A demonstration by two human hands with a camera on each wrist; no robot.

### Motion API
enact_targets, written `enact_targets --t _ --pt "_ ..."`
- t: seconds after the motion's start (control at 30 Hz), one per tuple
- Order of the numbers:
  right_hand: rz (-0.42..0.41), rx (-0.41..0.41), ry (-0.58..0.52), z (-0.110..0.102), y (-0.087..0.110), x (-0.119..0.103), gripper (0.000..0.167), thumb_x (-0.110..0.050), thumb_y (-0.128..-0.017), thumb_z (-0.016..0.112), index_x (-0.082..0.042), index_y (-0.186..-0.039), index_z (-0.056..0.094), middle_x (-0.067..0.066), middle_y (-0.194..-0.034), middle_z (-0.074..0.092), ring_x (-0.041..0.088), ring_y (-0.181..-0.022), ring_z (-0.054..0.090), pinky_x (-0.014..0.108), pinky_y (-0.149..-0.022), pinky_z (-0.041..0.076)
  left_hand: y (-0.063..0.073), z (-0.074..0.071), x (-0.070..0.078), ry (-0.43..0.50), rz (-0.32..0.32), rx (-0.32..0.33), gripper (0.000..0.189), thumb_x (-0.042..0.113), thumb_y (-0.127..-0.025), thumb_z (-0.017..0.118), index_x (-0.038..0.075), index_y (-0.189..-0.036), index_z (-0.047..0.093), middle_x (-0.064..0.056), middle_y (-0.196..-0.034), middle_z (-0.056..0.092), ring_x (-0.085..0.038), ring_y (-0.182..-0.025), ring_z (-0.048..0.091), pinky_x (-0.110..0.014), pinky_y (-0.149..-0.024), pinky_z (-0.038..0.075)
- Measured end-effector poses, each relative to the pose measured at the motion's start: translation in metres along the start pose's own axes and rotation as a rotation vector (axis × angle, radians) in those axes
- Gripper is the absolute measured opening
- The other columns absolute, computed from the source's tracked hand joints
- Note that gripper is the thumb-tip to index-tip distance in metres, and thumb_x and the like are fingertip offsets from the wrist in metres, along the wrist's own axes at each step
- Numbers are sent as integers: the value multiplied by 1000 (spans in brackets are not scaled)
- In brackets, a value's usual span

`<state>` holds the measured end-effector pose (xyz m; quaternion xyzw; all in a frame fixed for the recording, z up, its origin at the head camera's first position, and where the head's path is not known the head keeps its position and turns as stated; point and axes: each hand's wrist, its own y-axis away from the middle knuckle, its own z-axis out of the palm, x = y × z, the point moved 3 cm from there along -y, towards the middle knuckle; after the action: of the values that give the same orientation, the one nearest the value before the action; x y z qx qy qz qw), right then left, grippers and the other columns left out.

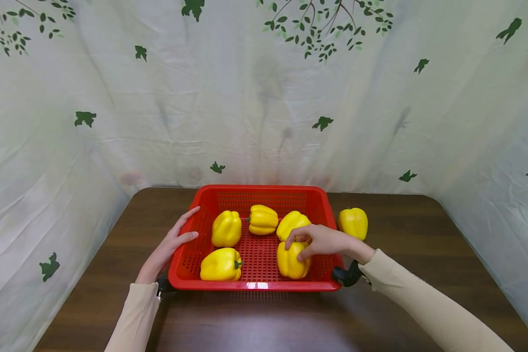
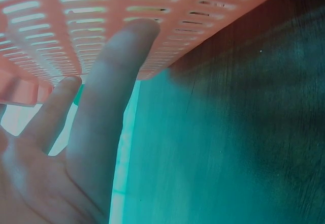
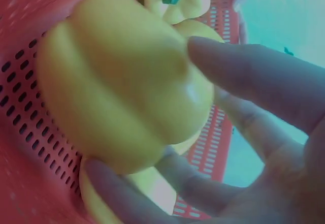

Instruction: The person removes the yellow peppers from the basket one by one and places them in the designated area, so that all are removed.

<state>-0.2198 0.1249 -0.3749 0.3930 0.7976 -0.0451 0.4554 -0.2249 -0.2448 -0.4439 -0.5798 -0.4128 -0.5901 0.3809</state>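
Observation:
In the head view a red plastic basket [image 1: 255,286] stands on the table with several yellow bell peppers inside. My right hand [image 1: 323,240] reaches in over the right side, its thumb and fingers round a bell pepper [image 1: 293,261] near the front right. The right wrist view shows that pepper [image 3: 122,82] large, with fingertips spread about its end. Against the basket's left side rests my left hand [image 1: 171,244], fingers extended. From below, the left wrist view has its straight fingers [image 2: 109,82] along the slotted outer wall [image 2: 177,10].
Another yellow bell pepper [image 1: 353,223] is on the table outside the basket, to its right. Inside lie further bell peppers [image 1: 226,229] at the left, back and right. A pale leaf-patterned curtain [image 1: 246,98] surrounds the brown table [image 1: 246,322] at the back and sides.

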Motion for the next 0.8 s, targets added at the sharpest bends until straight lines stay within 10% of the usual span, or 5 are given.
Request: enact_targets --t 0.8 --pt "-119 236 -285 -20 22 0 22 -19 -90 65 -11 -110 60 8 -116 58 30 -112 49 43 -88 48 1 0 -2 -13 -4 3 66 18 -97 51 29 -152 16 -19 -148 22 -39 -120 45 -48 -85 51"
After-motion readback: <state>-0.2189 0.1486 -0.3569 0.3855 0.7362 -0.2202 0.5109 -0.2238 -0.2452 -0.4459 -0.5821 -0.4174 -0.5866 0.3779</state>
